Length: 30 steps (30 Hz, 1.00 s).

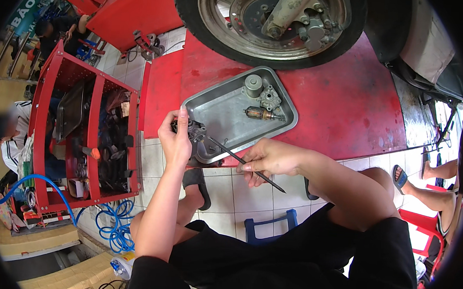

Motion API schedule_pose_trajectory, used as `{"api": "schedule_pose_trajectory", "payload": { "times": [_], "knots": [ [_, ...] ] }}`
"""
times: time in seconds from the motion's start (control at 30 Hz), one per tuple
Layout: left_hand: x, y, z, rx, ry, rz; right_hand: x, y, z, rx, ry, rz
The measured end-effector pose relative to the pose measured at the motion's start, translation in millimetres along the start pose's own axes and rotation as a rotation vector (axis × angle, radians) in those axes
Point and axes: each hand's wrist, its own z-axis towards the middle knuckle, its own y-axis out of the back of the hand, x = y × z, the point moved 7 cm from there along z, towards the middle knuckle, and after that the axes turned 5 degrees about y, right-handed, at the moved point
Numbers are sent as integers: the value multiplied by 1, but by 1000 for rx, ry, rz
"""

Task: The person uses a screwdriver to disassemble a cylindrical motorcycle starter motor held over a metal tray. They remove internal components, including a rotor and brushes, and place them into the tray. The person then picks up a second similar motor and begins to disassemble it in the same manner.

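My left hand (174,137) is closed round a small grey metal housing (196,131) over the left edge of a metal tray (202,104). Between the fingers of my right hand (267,160) is a thin dark rod (230,153). One end of the rod meets the housing; the other tapers to a point beyond my hand, toward the lower right. Inside the tray lie a short metal cylinder (253,85), a cast metal part (270,98) and a motor armature (259,113) with copper windings.
The tray rests on a red platform (345,98), below a motorcycle wheel (206,42). A red tool cart (92,130) stands at left, with a coiled blue hose (115,227) beneath. A blue stool (271,224) is near my legs. Other people are at the left and right edges.
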Motion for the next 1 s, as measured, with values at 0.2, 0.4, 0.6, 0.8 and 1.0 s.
{"api": "schedule_pose_trajectory", "payload": {
  "times": [0.2, 0.4, 0.6, 0.8, 1.0],
  "knots": [
    [0, 0, -2, 11, -29, 17, 1, -3, 2, 10, -4, -13],
    [-3, 1, -2, 8, -56, 14, 2, -7, 2, 44, -24, 98],
    [-9, -3, -7, 40, -137, 43, 3, -11, 3, 125, -10, 209],
    [-8, -7, -10, 62, -141, 57, 6, -4, 4, -40, -28, -146],
    [-6, -5, -7, 37, -124, 37, 14, -11, 6, 16, 6, -65]
  ]
}}
